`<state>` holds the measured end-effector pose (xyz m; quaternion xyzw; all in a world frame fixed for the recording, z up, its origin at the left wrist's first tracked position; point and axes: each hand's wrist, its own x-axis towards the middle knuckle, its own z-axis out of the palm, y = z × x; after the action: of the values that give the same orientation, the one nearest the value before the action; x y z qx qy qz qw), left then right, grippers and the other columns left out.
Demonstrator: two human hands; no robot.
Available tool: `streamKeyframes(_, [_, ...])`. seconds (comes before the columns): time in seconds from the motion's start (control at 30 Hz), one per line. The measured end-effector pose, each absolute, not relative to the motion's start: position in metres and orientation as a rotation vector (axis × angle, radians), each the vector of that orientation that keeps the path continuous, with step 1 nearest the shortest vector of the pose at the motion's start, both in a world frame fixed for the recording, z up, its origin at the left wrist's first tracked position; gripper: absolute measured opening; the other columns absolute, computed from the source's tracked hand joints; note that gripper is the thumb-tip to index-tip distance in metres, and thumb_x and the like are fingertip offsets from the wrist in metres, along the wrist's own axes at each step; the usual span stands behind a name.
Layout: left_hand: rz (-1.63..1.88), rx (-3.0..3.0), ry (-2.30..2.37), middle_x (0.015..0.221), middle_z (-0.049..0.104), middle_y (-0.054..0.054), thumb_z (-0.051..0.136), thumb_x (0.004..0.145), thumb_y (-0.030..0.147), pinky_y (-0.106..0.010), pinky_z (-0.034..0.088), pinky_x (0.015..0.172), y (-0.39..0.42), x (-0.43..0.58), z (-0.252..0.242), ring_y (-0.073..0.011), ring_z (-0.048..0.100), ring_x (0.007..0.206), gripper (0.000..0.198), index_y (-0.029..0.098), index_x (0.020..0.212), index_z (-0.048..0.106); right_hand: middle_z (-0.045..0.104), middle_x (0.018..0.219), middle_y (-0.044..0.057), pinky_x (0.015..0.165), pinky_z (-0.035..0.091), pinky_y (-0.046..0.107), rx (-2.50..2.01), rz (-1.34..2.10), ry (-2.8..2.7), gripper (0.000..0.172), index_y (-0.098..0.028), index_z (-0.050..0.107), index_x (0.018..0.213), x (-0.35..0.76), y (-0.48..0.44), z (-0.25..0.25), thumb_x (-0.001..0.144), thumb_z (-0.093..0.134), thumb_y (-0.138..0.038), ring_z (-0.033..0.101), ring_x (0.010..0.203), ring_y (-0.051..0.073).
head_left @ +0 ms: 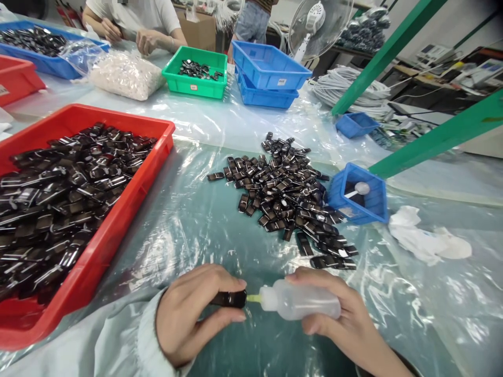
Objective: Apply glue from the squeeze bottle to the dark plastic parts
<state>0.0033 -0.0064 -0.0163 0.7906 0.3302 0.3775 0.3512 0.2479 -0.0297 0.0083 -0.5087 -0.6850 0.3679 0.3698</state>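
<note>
Between the thumb and fingers of my left hand is a small glossy black plastic part, its free end facing right. My right hand grips a translucent white squeeze bottle lying almost level. The bottle's thin yellow-green nozzle points left and meets, or nearly meets, the end of the black part. Whether the tip goes inside cannot be made out. Beyond my hands, a loose pile of similar black parts lies on the plastic-covered table.
At left stands a large red bin full of black parts. A small blue bin with a white spoon, and a crumpled white cloth, are at right. Green posts slant past. Farther back are a green bin, blue bins and a seated person.
</note>
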Motion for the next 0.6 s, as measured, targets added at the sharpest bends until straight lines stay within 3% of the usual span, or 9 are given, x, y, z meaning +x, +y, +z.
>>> streamKeyframes(0.37, [0.875, 2.105, 0.920, 0.093, 0.068, -0.004, 0.045, 0.094, 0.042, -0.024, 0.049, 0.072, -0.0031, 0.0027, -0.0217, -0.0153, 0.063, 0.079, 0.030, 0.024, 0.117, 0.051, 0.073, 0.086, 0.001, 0.052, 0.056, 0.021, -1.310, 0.840, -1.812, 0.031, -0.032, 0.066, 0.101, 0.2476, -0.0324, 0.0084, 0.077, 0.064, -0.053, 0.070, 0.067, 0.017])
streamKeyframes(0.47, [0.841, 2.134, 0.918, 0.083, 0.064, -0.002, 0.046, 0.094, 0.036, -0.024, 0.048, 0.065, -0.0019, 0.0018, -0.0230, -0.0144, 0.060, 0.070, 0.024, 0.024, 0.113, 0.053, 0.073, 0.090, -0.001, 0.056, 0.056, 0.020, -1.320, 0.796, -1.847, 0.029, -0.036, 0.064, 0.104, 0.2469, -0.0323, 0.0079, 0.079, 0.065, -0.049, 0.070, 0.071, 0.017])
streamKeyframes(0.6, [0.807, 2.081, 0.932, 0.093, 0.057, -0.004, 0.041, 0.096, 0.030, -0.024, 0.049, 0.069, -0.0003, 0.0002, -0.0219, -0.0141, 0.059, 0.076, 0.028, 0.026, 0.122, 0.050, 0.072, 0.091, 0.000, 0.056, 0.056, 0.019, -1.340, 0.752, -1.837, 0.028, -0.035, 0.061, 0.106, 0.2476, -0.0319, 0.0076, 0.081, 0.064, -0.046, 0.071, 0.072, 0.017])
